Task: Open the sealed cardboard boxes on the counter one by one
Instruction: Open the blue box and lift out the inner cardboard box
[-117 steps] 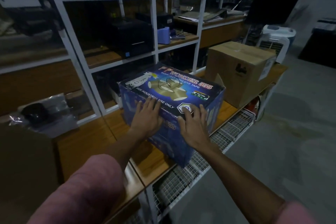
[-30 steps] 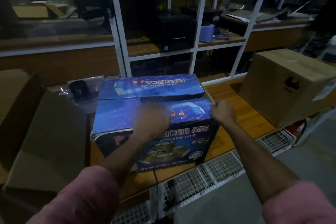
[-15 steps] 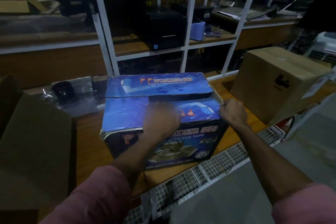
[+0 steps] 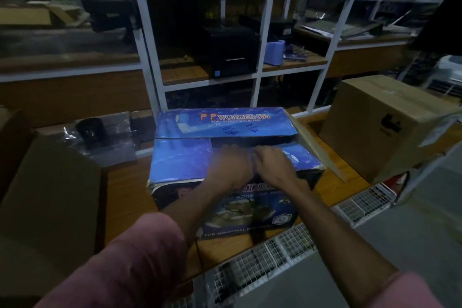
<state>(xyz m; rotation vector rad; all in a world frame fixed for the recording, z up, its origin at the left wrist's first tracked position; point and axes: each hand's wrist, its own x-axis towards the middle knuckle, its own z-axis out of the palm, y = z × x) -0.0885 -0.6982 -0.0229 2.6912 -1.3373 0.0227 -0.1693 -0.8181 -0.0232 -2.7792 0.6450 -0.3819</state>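
Hands, left and right, meet blurred atop the blue box; grip state unclear.

Pink sleeves above bare forearms, bare hands

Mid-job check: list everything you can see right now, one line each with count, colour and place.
Tape carton: 1, blue printed, centre of counter, top flaps parting at the middle seam.
Sealed cardboard box: 1, brown, right on counter.
Open cardboard box: 1, brown, left foreground.
Plastic-wrapped dark item: 1, black, behind left of the carton.
Counter: 1, wooden, with white wire mesh along its front edge.
Shelving frame: 1, white, behind counter.
Printer-like device: 1, black, on shelf.
Small container: 1, lilac-blue, on shelf beside it.
Left hand: on carton top, blurred.
Right hand: beside it at the seam.
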